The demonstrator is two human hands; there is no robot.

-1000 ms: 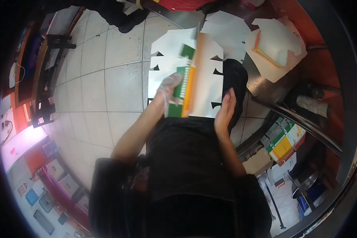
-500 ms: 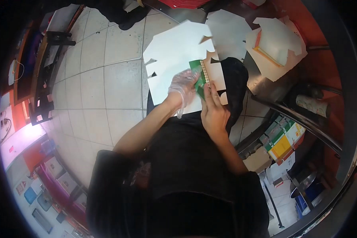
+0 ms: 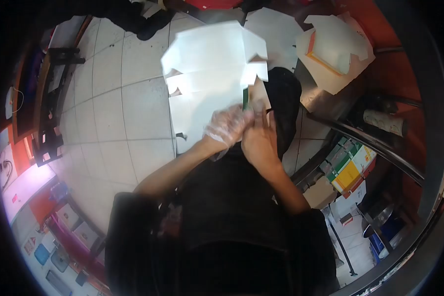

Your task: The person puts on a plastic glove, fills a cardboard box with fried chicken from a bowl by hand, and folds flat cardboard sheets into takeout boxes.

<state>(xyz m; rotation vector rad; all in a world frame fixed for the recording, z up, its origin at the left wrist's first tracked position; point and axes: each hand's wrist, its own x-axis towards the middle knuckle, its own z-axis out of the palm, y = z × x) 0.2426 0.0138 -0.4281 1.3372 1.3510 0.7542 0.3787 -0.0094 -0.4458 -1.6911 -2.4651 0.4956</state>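
Observation:
A flat white cardboard box blank with cut notches and fold lines lies over my lap and reaches forward. My left hand, in a clear plastic glove, is curled at the near right side of the cardboard, its fingers blurred. Touching it there, my right hand is bare, with its fingers closed around the folded edge. A narrow strip of green print shows just beyond the fingertips. The hands hide most of the fold.
Ahead to the right, partly folded cardboard lies on a metal surface. Green and yellow printed boxes sit at the right, beyond a dark metal bar. Tiled floor spreads to the left. A person's dark shoe shows at the top.
The side flap's green print, plainly visible before, is now mostly covered. My left hand has come right, against my right fingers. The cardboard's fold lines show more and the view has shifted slightly.

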